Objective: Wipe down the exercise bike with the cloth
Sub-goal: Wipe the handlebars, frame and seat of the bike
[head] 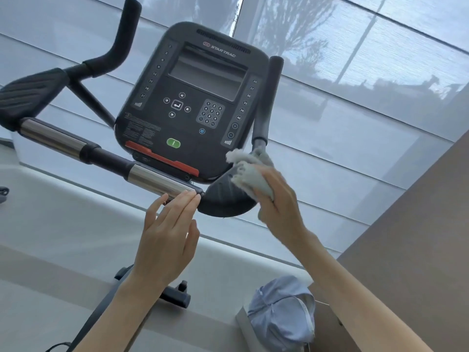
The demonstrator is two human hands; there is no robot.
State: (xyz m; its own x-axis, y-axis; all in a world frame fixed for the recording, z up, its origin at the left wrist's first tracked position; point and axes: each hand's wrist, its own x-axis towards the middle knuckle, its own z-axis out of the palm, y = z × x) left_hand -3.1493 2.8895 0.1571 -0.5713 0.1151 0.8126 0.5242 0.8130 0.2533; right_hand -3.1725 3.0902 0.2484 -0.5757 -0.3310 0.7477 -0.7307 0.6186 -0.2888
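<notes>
Exercise bike, dark console facing the viewer, fills the frame. Left hand, fingers straight and pressed together, touches the chrome handlebar sleeve. Right hand, fingers curled, grips the pale cloth against the curved black pad below the console.

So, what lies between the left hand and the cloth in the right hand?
In the head view, only the bike's dark curved pad lies between the left hand and the cloth.
</notes>
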